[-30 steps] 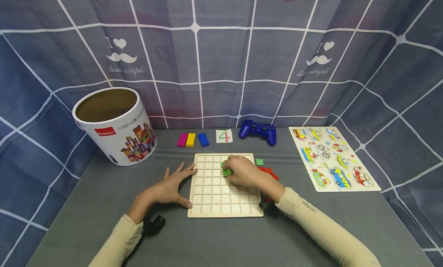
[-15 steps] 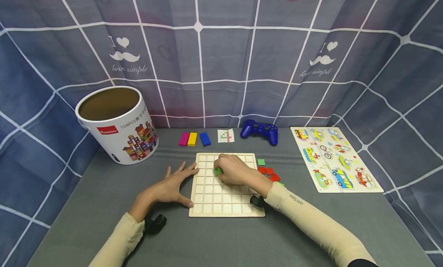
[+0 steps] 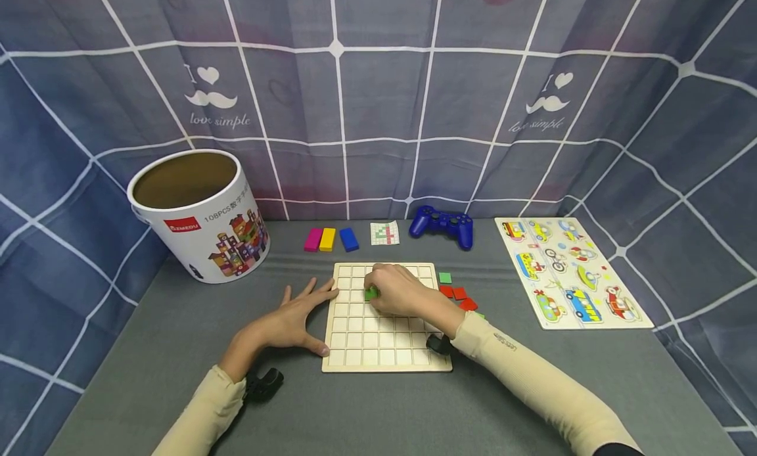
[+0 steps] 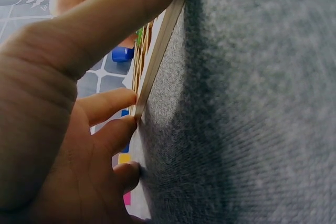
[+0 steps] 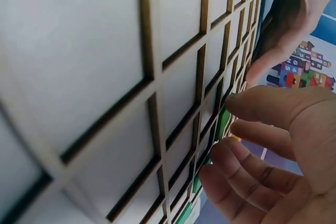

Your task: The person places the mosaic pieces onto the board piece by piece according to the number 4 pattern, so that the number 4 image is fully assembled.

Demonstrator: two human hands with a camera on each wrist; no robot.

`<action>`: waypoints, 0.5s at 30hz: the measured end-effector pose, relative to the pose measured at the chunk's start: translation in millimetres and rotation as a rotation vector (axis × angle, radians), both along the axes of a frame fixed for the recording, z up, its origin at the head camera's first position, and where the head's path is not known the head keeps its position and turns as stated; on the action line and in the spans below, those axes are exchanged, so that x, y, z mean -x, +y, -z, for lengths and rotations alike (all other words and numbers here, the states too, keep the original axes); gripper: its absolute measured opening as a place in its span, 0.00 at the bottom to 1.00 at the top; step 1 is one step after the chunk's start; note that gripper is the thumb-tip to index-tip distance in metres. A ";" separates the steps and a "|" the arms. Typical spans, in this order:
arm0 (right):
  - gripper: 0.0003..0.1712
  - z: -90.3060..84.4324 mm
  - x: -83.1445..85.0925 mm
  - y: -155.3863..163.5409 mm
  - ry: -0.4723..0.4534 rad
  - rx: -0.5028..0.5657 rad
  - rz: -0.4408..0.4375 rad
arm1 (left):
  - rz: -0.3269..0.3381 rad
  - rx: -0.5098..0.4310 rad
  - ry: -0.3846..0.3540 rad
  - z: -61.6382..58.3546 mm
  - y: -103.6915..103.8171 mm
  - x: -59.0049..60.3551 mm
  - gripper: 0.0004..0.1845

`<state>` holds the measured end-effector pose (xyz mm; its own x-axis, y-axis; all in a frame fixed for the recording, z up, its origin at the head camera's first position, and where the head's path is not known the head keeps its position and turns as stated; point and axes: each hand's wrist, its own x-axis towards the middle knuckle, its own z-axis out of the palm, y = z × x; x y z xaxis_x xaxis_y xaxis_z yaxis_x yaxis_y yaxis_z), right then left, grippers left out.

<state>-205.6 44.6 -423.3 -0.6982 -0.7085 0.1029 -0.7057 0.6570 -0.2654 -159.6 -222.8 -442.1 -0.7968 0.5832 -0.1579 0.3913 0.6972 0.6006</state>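
A pale wooden board (image 3: pixel 378 357) with a grid of square cells lies flat in the middle of the table. My left hand (image 3: pixel 288 324) has its fingers spread along the board's left edge, with the thumb at the near corner and fingertips at the far part. The left wrist view shows the thumb (image 4: pixel 110 19) and fingertips touching the rim. My right hand (image 3: pixel 402 292) is over the upper left of the grid, thumb and fingers pinching a green square tile (image 3: pixel 370 293) at a cell. More green tiles (image 5: pixel 197 184) sit in cells beside it in the right wrist view.
Red tiles (image 3: pixel 461 293) and a green tile (image 3: pixel 445 277) lie right of the board. Behind are coloured blocks (image 3: pixel 326 239), a small pattern card (image 3: pixel 384 232) and a blue game controller (image 3: pixel 442 226). A white bucket (image 3: pixel 201 226) stands left, a picture puzzle board (image 3: pixel 570 272) right.
Over the last second my right hand has shifted left across the grid with the green tile, then stayed nearly still. The left hand has kept its place at the board's edge.
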 end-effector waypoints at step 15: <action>0.11 -2.4 -17.0 74.6 -0.001 0.155 0.119 | 0.008 0.009 -0.002 0.4 -0.2 1.4 0.63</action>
